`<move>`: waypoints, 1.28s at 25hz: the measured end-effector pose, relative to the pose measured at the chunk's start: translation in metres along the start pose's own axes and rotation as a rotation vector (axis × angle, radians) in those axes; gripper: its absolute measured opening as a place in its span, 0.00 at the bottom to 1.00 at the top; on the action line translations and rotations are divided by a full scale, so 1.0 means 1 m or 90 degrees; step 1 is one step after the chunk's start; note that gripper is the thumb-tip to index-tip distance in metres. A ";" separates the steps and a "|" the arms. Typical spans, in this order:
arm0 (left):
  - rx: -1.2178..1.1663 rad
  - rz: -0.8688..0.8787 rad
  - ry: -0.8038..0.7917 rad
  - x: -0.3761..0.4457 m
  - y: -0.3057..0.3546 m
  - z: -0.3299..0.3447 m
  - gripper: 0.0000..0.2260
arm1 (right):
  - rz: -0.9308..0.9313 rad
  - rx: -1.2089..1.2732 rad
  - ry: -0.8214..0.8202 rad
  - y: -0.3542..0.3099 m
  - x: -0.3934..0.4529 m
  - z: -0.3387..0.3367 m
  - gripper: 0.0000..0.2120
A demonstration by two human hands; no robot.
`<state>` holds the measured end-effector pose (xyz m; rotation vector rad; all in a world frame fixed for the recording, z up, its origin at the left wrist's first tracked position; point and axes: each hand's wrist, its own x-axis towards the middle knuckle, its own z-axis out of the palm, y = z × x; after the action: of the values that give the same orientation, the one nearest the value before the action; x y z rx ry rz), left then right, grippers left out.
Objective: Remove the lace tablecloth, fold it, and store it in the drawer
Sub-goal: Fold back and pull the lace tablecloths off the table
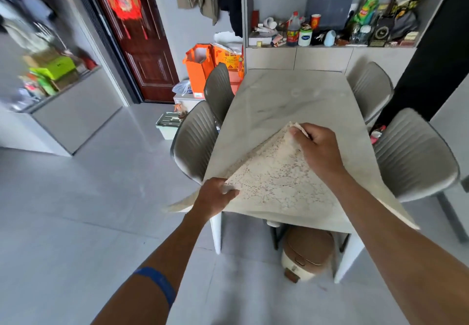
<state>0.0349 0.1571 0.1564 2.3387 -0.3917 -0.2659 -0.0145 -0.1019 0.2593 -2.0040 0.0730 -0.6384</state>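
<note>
The cream lace tablecloth lies bunched into a rough triangle on the near end of the marble table. My right hand grips its far tip, lifted a little above the tabletop. At the table's near left corner my left hand clamps the cloth's edge, thumb on top. A strip of cloth hangs past the left corner and another trails off the near right edge. No drawer is recognisable in view.
Four grey chairs flank the table, two left and two right. A brown-lidded bin stands under the table. Orange bags sit near the door. The cluttered shelf lies beyond the table's far end.
</note>
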 end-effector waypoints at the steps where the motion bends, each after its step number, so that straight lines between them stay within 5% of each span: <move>1: 0.022 -0.027 -0.002 -0.014 -0.003 -0.001 0.12 | -0.007 -0.004 -0.004 -0.018 -0.007 -0.004 0.20; 9: -0.026 -0.209 0.066 -0.173 -0.121 0.016 0.19 | 0.003 0.012 0.102 -0.093 -0.061 -0.037 0.21; 15: -0.062 -0.105 0.075 -0.212 -0.149 -0.062 0.15 | 0.037 -0.055 0.217 -0.124 -0.093 -0.045 0.21; 20: 0.102 -0.198 -0.176 -0.232 -0.138 -0.161 0.14 | 0.135 -0.063 0.227 -0.113 -0.115 -0.036 0.24; 25: 0.180 -0.299 -0.427 -0.285 -0.107 -0.169 0.19 | 0.267 -0.052 0.188 -0.065 -0.157 -0.032 0.23; 27: 0.179 -0.291 -0.398 -0.299 -0.094 -0.163 0.16 | 0.302 -0.024 0.184 -0.049 -0.171 -0.034 0.24; 32: 0.275 -0.232 -0.136 -0.291 -0.065 -0.143 0.13 | 0.283 0.004 0.207 -0.024 -0.197 -0.061 0.24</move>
<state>-0.1799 0.3961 0.2336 2.8122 -0.1261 -0.6658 -0.2171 -0.0780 0.2218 -1.7782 0.6900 -0.6615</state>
